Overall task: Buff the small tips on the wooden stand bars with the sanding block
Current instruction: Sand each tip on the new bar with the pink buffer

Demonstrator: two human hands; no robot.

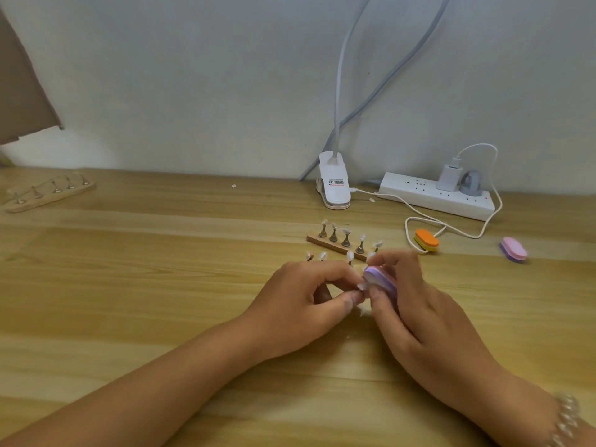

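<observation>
Mid table (161,285), right hand (416,304) holds sanding block (382,279) against tip (362,287) in left hand (303,301).

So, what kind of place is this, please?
Probably a home nail-craft desk: a wooden table against a plain wall, a clip lamp and power strip, and wooden stand bars holding small tips.

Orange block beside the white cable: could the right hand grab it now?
Probably not yet: the right hand grips the purple sanding block. Otherwise nothing lies between it and the orange block.
</observation>
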